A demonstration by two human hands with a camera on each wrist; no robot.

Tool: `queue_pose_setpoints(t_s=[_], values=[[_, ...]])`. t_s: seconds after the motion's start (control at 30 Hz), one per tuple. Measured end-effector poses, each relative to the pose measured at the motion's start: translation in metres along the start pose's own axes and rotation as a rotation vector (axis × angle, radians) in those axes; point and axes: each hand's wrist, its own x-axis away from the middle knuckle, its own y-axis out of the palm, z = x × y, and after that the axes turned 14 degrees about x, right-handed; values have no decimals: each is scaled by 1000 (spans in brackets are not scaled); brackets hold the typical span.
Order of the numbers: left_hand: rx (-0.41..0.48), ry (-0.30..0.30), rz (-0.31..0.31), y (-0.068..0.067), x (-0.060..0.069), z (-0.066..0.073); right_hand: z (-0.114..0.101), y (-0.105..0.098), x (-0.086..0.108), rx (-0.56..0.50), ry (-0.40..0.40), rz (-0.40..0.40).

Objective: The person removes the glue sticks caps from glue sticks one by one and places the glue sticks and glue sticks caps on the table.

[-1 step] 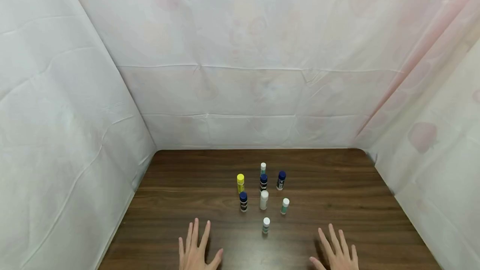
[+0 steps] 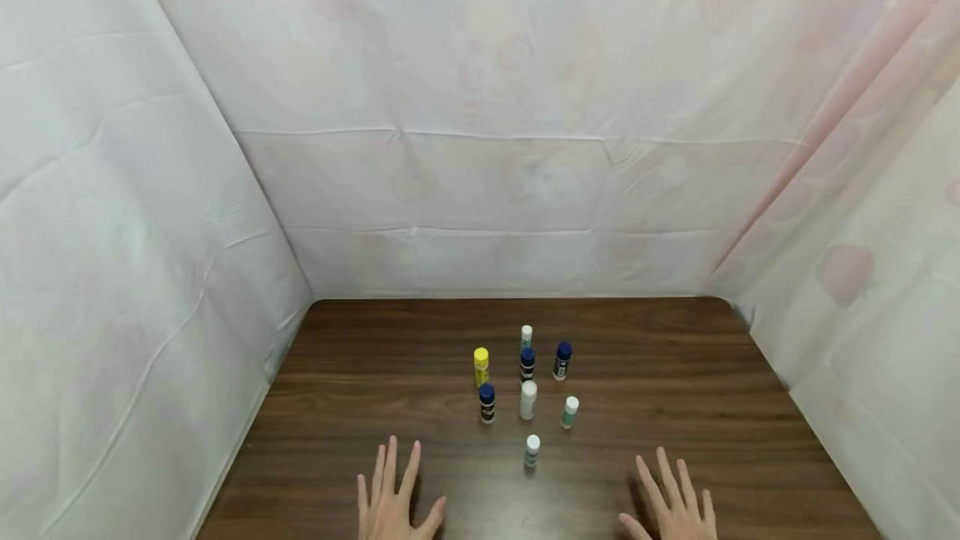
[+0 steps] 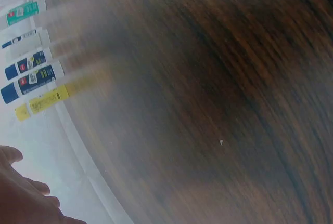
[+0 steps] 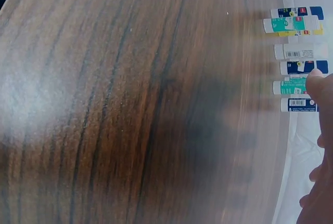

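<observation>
The left hand (image 2: 390,502) is over the near left part of the brown desk (image 2: 352,357), back upward, fingers straight and spread; its grip is wide and has hold of nothing; the right hand (image 2: 675,511) is over the near right part, fingers fanned, its grip also wide and holding nothing; whether the fingertips touch the wood, I cannot tell.

Between the hands and the desk's far edge, about midway from its left edge to its right, stand the tubes; nearest the far edge is the rear white-capped tube (image 2: 527,336), partly hidden by the middle navy tube (image 2: 527,363); the right navy tube (image 2: 562,361) stands toward the far right corner from these, the yellow tube (image 2: 481,367) toward the left edge; farther forward come the left navy tube (image 2: 487,404), closest to the left hand, the plain white tube (image 2: 528,401), and the green-labelled tube (image 2: 570,412), closest to the right hand; farthest from the far edge is the front white-capped tube (image 2: 532,451); all eight are upright; pale cloth (image 2: 480,190) hangs beyond the far edge.
</observation>
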Motion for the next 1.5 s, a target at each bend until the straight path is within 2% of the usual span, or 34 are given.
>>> queue_pose_setpoints(t_s=[0.3, 0.47, 0.6, 0.77, 0.93, 1.0, 1.13, 1.23, 1.33, 1.4, 1.5], values=[[13, 13, 11, 4, 5, -2, -3, 2, 6, -19, 17, 19], [49, -34, -23, 4, 7, -2, -2, -1, 4, -63, 27, 2], [135, -69, -54, 5, 6, -1, 0, -7, -1, -136, 40, 19], [290, -92, -28, 10, 7, -1, 3, -12, -7, -222, 22, 39], [385, -113, -12, 16, 7, -2, 1, -16, -10, -308, 26, -11], [403, -100, 9, 19, 7, -2, 0, -19, -10, -325, 41, -35], [456, -37, 80, 24, 6, -1, -2, -24, -10, -342, 61, -53], [546, -15, 92, 28, 5, 2, -2, -27, -11, -357, 64, -59], [656, -35, 45, 32, 3, 6, -3, -31, -12, -359, 68, -77], [723, -69, -3, 34, 1, 9, -4, -33, -12, -358, 70, -84], [774, -127, -74, 37, -1, 13, -6, -34, -12, -360, 67, -74]])
